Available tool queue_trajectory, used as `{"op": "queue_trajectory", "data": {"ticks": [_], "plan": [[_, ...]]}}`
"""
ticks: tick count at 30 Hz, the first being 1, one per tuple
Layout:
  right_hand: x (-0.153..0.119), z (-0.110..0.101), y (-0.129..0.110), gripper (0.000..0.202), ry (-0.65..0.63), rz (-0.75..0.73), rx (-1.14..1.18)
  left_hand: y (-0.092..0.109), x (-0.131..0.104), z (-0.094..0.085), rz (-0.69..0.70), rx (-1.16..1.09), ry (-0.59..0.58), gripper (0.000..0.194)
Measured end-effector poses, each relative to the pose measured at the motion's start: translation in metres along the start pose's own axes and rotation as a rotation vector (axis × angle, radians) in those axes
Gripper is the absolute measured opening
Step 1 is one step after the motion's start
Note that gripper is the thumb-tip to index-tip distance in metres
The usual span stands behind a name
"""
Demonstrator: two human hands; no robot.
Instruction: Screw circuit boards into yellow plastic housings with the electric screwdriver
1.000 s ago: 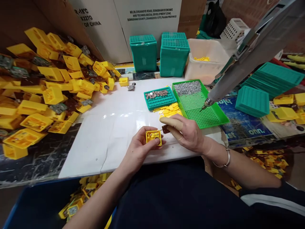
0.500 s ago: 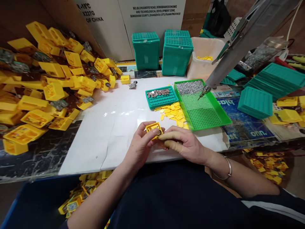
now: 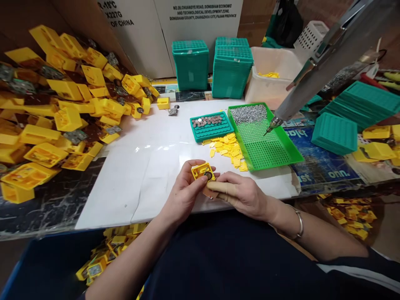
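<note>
— White sheeting covers the table (image 3: 150, 166), with cardboard boxes (image 3: 175, 25) standing along its far edge. What sits nearest the person?

— Both hands meet at the near edge, about the middle. The left hand (image 3: 184, 193) pinches a small yellow housing (image 3: 202, 171), thumb on one side, fingers curled behind it, open face tilted up.

— And the other hand?

— The right hand (image 3: 242, 193) lies just beside it, forefinger and thumb closed together at the housing's lower right corner, touching it. A brownish piece shows under those fingertips; I cannot tell what it is.

— What lies beyond?

— Loose yellow clips (image 3: 228, 148) scatter past the hands, between a teal tray (image 3: 210, 126) carrying small round discs and a bright green tray (image 3: 265, 137) with screws heaped at its far end. An electric screwdriver (image 3: 312, 66) hangs over that green tray, tip just above the grid.

— The left edge?

— Yellow housings (image 3: 62, 112) are piled high there, spilling onto the sheeting. Two stacks of teal trays (image 3: 212, 68) stand at the far edge, a pale tub (image 3: 268, 83) beside them.
</note>
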State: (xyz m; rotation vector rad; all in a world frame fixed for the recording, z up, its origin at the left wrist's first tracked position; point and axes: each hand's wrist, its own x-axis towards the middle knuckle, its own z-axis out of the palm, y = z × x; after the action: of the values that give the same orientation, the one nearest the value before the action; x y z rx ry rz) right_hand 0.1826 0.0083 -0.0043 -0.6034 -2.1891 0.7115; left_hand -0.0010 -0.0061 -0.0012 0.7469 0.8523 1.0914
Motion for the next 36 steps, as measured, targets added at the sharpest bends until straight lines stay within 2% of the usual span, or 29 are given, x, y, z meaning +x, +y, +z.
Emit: {"op": "queue_trajectory", "data": {"ticks": [3, 5, 8, 11, 14, 20, 26, 33, 36], "plan": [[0.005, 0.0, -0.002, 0.021, 0.052, -0.003, -0.126, -0.004, -0.003, -0.003, 0.022, 0.065, -0.023, 0.029], [0.01, -0.002, -0.002, 0.022, 0.026, 0.045, -0.118, -0.005, -0.003, -0.004, 0.012, 0.071, -0.028, 0.027], [0.017, -0.006, -0.001, 0.023, 0.0, 0.097, -0.06, -0.005, -0.002, -0.003, -0.074, -0.01, -0.045, 0.023], [0.021, -0.009, 0.001, 0.019, -0.051, 0.069, -0.09, -0.002, 0.0, -0.002, -0.142, -0.065, -0.016, 0.025], [0.022, -0.011, 0.002, 0.023, -0.116, 0.052, -0.159, 0.0, 0.001, -0.001, -0.149, -0.096, 0.016, 0.027], [0.024, -0.012, 0.002, 0.024, -0.035, 0.063, -0.185, -0.001, 0.004, -0.001, -0.189, -0.197, 0.041, 0.028], [0.032, -0.016, 0.007, 0.029, -0.119, 0.094, -0.196, 0.003, 0.005, -0.001, -0.225, -0.262, 0.046, 0.02], [0.037, -0.019, 0.007, 0.03, -0.213, 0.09, -0.228, 0.006, 0.006, -0.004, -0.242, -0.258, 0.055, 0.024], [0.04, -0.02, 0.004, 0.028, -0.295, 0.123, -0.276, 0.004, 0.006, -0.004, -0.225, -0.235, 0.009, 0.027]]}}
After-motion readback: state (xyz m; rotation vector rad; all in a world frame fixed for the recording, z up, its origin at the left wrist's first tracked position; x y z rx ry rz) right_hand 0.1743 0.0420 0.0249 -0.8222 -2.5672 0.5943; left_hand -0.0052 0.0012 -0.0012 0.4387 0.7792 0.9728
